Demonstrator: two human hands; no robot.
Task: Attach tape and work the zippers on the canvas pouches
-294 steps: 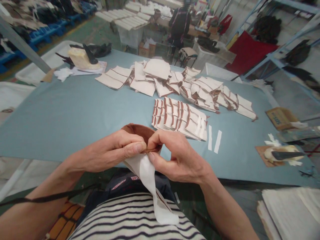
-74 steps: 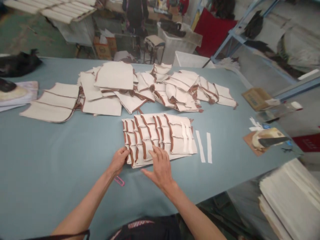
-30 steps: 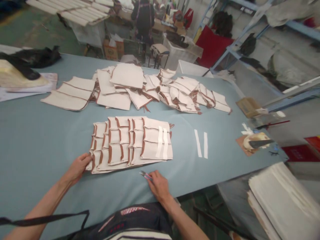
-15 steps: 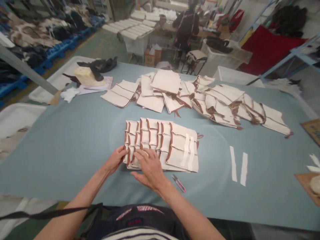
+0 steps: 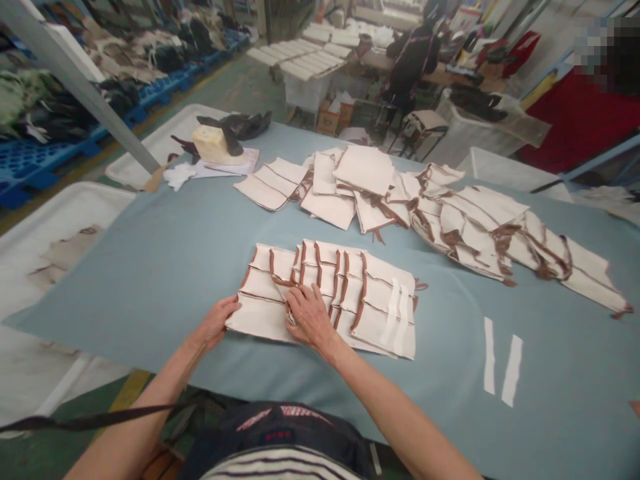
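Observation:
Cream fabric panels (image 5: 380, 300) with brown binding lie overlapped in a row on the table in front of me. My left hand (image 5: 220, 321) pinches the outer edge of the leftmost panel (image 5: 263, 313), which lies flat and widely exposed. Over the middle of the row, my right hand (image 5: 311, 317) has its fingers curled round the lifted edge of another panel (image 5: 284, 270), partly hidden under the hand. Two white strips (image 5: 397, 317) rest on the rightmost panel. Two more white strips (image 5: 489, 357) lie on the table to the right.
A loose pile of similar panels (image 5: 360, 177) spreads across the back of the blue-grey table (image 5: 175, 260). A yellowish block (image 5: 217, 143) with black cloth stands back left. White bins (image 5: 65, 207) flank the left edge. A person (image 5: 413, 63) sits farther off.
My left hand has drawn the leftmost panel out to the left. My right hand has closed on a panel edge. The view has shifted; the pink-handled thread snips no longer show.

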